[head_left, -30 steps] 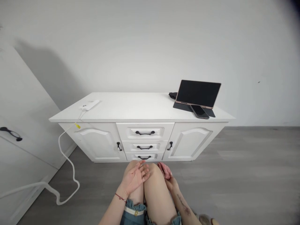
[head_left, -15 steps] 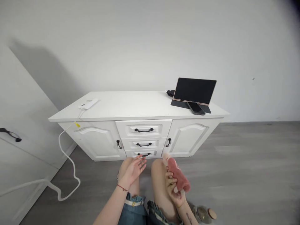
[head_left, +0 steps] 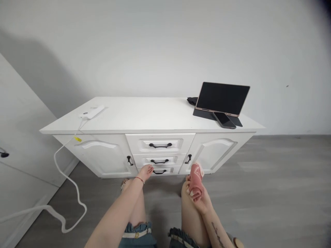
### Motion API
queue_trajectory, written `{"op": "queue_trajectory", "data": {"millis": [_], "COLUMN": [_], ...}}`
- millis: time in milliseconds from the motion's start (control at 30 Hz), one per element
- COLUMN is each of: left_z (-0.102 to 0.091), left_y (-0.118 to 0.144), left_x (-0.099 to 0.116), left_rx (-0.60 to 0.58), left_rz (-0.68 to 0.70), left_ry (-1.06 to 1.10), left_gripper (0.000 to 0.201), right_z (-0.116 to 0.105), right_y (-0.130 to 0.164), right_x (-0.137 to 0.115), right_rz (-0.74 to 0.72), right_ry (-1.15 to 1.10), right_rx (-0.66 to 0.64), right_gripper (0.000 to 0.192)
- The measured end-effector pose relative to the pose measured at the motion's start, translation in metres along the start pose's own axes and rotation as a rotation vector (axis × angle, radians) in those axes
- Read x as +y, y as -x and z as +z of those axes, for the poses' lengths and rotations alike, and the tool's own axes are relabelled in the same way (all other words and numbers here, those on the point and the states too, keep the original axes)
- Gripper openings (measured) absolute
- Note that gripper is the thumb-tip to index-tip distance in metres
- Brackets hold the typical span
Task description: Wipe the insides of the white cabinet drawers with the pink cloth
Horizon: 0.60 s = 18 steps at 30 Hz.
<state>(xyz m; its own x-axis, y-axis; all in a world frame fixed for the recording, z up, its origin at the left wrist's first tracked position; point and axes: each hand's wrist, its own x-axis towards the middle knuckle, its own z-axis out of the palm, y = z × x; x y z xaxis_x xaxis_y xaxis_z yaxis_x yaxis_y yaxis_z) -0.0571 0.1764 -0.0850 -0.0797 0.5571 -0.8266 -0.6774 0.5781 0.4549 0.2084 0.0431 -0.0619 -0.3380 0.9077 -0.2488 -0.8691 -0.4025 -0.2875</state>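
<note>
My right hand (head_left: 202,202) is wrapped round a rolled pink towel (head_left: 196,181) with pale edges, held upright above my right knee. The white cabinet's right door stands just beyond the towel. Out in front, my left hand (head_left: 147,172) reaches the bottom drawer (head_left: 170,170), its loosely bent fingers beside the left end of the black handle (head_left: 159,172). No clear grip on that handle shows, and nothing is visible in the hand. All three drawers are closed.
On the white cabinet top (head_left: 144,113) stand a tablet (head_left: 222,99) on a dark stand, a phone (head_left: 224,120) and a white power strip (head_left: 91,112). Its white cable (head_left: 77,193) hangs down at the left. A jar's cork lid (head_left: 238,243) shows at the bottom right.
My left hand has moved forward from above my knees to the bottom drawer's handle. The towel has turned more upright in my right hand. The view has come slightly closer to the cabinet.
</note>
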Motion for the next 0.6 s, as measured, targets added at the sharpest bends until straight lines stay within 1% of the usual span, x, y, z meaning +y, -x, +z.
{"op": "queue_trajectory", "data": {"millis": [100,133,200,300,433,533,600], "left_z": [0.009,0.013,0.020,0.026,0.024,0.016,0.010], "left_y": [-0.016,-0.021,-0.030,-0.040,-0.046,-0.043,-0.039], "left_x": [-0.003,-0.004,-0.007,-0.015,-0.028,-0.039,-0.048], "left_rx": [-0.028,-0.044,-0.076,-0.106,-0.111,-0.100,-0.083], "left_rz": [0.000,0.000,0.003,0.022,0.058,0.074,0.070], "left_ry": [0.014,0.020,0.032,0.045,0.053,0.034,0.013], "left_gripper": [0.006,0.006,0.008,0.011,0.018,0.021,0.023], "right_z": [-0.007,-0.009,-0.009,-0.006,-0.010,-0.016,-0.014], "right_y": [0.005,0.007,0.012,0.018,0.021,0.021,0.022], "right_x": [-0.001,-0.001,-0.003,-0.007,-0.011,-0.014,-0.015], "right_rz": [0.052,0.064,0.067,0.007,-0.072,-0.064,-0.064], "right_ry": [-0.031,-0.024,0.009,0.040,0.081,0.161,0.226], "right_rx": [0.180,0.216,0.251,0.268,0.311,0.351,0.368], "right_gripper": [0.022,0.021,0.018,0.015,0.012,0.010,0.012]}}
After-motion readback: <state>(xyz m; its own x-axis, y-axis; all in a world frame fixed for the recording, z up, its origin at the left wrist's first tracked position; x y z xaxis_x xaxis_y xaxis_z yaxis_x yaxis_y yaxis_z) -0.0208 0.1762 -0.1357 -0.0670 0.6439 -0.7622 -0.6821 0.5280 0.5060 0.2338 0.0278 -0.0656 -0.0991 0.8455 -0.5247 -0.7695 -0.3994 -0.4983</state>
